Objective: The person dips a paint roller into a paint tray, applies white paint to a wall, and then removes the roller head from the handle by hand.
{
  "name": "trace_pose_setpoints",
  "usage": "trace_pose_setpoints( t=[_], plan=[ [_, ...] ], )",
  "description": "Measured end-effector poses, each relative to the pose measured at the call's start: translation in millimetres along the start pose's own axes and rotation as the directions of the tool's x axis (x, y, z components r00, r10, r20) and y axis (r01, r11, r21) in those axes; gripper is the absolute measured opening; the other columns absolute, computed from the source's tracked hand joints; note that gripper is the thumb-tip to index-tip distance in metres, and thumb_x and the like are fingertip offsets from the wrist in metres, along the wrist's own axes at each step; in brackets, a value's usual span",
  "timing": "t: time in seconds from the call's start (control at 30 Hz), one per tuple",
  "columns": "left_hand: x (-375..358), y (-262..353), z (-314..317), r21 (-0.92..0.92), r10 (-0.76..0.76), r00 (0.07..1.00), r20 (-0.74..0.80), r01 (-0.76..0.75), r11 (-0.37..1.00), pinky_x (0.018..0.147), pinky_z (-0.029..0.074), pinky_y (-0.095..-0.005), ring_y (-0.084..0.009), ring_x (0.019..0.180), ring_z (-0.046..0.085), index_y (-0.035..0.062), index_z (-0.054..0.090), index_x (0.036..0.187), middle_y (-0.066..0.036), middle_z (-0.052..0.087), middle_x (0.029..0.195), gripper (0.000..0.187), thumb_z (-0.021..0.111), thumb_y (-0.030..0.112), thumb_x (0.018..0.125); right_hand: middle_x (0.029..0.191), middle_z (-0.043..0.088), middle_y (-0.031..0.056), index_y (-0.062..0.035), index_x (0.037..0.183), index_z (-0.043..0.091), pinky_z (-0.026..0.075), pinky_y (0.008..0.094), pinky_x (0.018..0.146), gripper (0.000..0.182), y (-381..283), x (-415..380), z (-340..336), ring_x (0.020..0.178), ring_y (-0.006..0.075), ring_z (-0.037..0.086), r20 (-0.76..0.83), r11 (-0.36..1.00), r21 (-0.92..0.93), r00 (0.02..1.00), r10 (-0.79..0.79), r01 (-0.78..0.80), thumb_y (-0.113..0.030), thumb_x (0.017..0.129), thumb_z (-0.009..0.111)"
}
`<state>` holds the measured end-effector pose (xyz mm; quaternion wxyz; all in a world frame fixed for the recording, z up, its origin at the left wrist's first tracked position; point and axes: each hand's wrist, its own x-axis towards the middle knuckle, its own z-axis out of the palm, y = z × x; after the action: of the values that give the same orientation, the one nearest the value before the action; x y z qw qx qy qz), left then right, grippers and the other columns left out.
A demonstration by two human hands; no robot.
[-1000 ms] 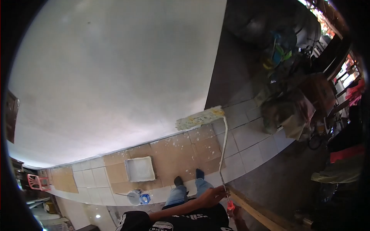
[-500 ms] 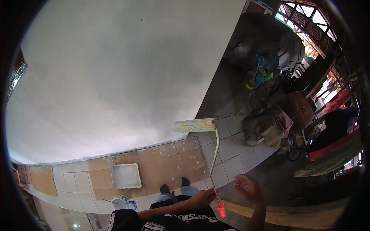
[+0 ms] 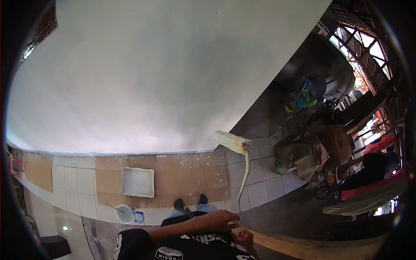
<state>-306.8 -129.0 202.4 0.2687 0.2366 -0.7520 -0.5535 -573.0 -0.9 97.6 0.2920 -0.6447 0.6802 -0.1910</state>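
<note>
A paint roller (image 3: pixel 232 142) with a shaggy, cream and yellow-stained sleeve is raised before the pale wall (image 3: pixel 143 82). Its long bent metal rod (image 3: pixel 243 186) runs down to my hands. My right hand (image 3: pixel 245 239) is closed round the handle, which it mostly hides. Just above, my left hand (image 3: pixel 222 220) has its fingers curled at the lower rod. On the floor at left lie a white paint tray (image 3: pixel 138 182) and, nearer me, a white bucket (image 3: pixel 125 213) with a stick in it.
Paint-spattered cardboard (image 3: pixel 180 173) covers part of the tiled floor along the wall. A small blue-and-white container (image 3: pixel 138 216) stands by the bucket. Right of the wall are a cloth-draped wooden cabinet (image 3: pixel 333 143), a covered bulky shape (image 3: pixel 323 60) and hanging cloths (image 3: pixel 368 197).
My right hand has come in from the right and closed round the roller's handle. The roller head has tilted and shifted slightly right. The view has also moved.
</note>
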Motion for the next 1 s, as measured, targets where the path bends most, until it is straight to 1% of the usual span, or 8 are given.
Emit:
trace_pose_setpoints(
  t=[0.1,0.17,0.23,0.3,0.4,0.63,0.83,1.0],
  plan=[
    [-25.6,62.1,-60.8,-0.067,-0.023,0.995,-0.102,0.017,0.998,0.068,0.052,-0.0401,-0.0343,0.079,0.065,0.0025,0.066,0.097,-0.018,0.067,0.086,0.02,0.061,0.02,0.089,0.052,0.052,0.0076,-0.007,0.056,0.052,0.042,0.0329,0.045,0.048,3.2,-19.0,-6.5,0.047,0.0168,0.052,0.014,0.982,-0.043,0.983,0.184,-0.183,-0.042,0.063,0.083],
    [-47.4,118.2,-105.4,0.007,0.083,0.943,-0.324,-0.086,0.996,0.069,0.052,-0.0391,-0.0293,0.076,0.066,0.0038,0.067,0.096,-0.014,0.067,0.084,0.018,0.068,0.015,0.082,0.052,0.051,0.0068,-0.0076,0.056,0.05,0.041,0.0319,0.045,0.047,0.2,-26.3,-12.3,0.047,0.0148,0.05,-0.06,0.995,-0.058,0.995,0.076,-0.079,-0.039,0.063,0.084],
    [-63.7,132.5,-125.7,0.1,0.182,0.793,-0.581,-0.152,0.983,0.06,0.048,-0.0352,-0.0202,0.067,0.061,0.0031,0.066,0.095,-0.008,0.064,0.077,0.02,0.072,0.005,0.076,0.051,0.05,0.0062,-0.0081,0.057,0.049,0.04,0.0309,0.045,0.046,-0.6,-28.6,-15.4,0.046,0.0136,0.049,-0.148,0.997,-0.07,0.989,0.003,-0.013,-0.036,0.063,0.085],
    [-63.6,147.2,-145.8,0.391,0.305,0.616,-0.726,0.005,0.92,0.064,0.046,-0.0317,-0.0186,0.068,0.058,0.0045,0.068,0.091,-0.007,0.065,0.083,0.02,0.073,0.007,0.071,0.051,0.049,0.0056,-0.0083,0.06,0.049,0.04,0.03,0.045,0.044,2.8,-30.7,-16.7,0.046,0.013,0.048,-0.255,0.997,-0.082,0.967,-0.024,0.004,-0.032,0.063,0.086],
    [-57.0,150.2,-156.0,0.436,0.332,0.553,-0.764,0.063,0.898,0.066,0.041,-0.0291,-0.0178,0.075,0.052,0.0059,0.069,0.087,-0.007,0.061,0.086,0.018,0.073,0.006,0.069,0.051,0.049,0.0048,-0.0089,0.065,0.047,0.04,0.0298,0.043,0.042,-9.3,-29.1,-27.0,0.043,0.0139,0.047,-0.27,0.995,-0.097,0.963,-0.023,-0.003,-0.027,0.064,0.085],
    [-58.8,147.2,-168.5,0.487,0.269,0.629,-0.73,0.201,0.85,0.074,0.039,-0.0327,-0.0195,0.09,0.044,0.0105,0.071,0.085,-0.004,0.054,0.093,0.02,0.075,0.005,0.066,0.05,0.048,0.0044,-0.0096,0.069,0.047,0.041,0.0303,0.044,0.038,-2.7,-27.5,-35.0,0.042,0.0174,0.049,-0.352,0.975,-0.21,0.925,-0.141,0.068,-0.025,0.065,0.082],
    [-67.0,146.1,-187.6,0.592,0.2,0.8,-0.565,0.224,0.774,0.085,0.035,-0.0409,-0.0272,0.101,0.037,0.0103,0.06,0.097,-0.008,0.045,0.106,0.034,0.074,0.015,0.066,0.053,0.051,0.0059,-0.0098,0.074,0.051,0.043,0.0317,0.046,0.035,3.5,-29.6,-47.8,0.044,0.0202,0.053,-0.381,0.952,-0.299,0.908,-0.175,0.058,-0.024,0.065,0.082],
    [-65.8,137.4,-204.3,0.604,0.137,0.839,-0.526,0.256,0.754,0.085,0.034,-0.046,-0.0293,0.105,0.034,0.0114,0.051,0.106,-0.009,0.041,0.11,0.049,0.073,0.02,0.063,0.054,0.052,0.006,-0.0106,0.076,0.052,0.045,0.0326,0.048,0.033,0.6,-33.9,-60.7,0.047,0.0228,0.056,-0.409,0.947,-0.32,0.899,-0.158,0.021,-0.019,0.063,0.081]
  ],
)
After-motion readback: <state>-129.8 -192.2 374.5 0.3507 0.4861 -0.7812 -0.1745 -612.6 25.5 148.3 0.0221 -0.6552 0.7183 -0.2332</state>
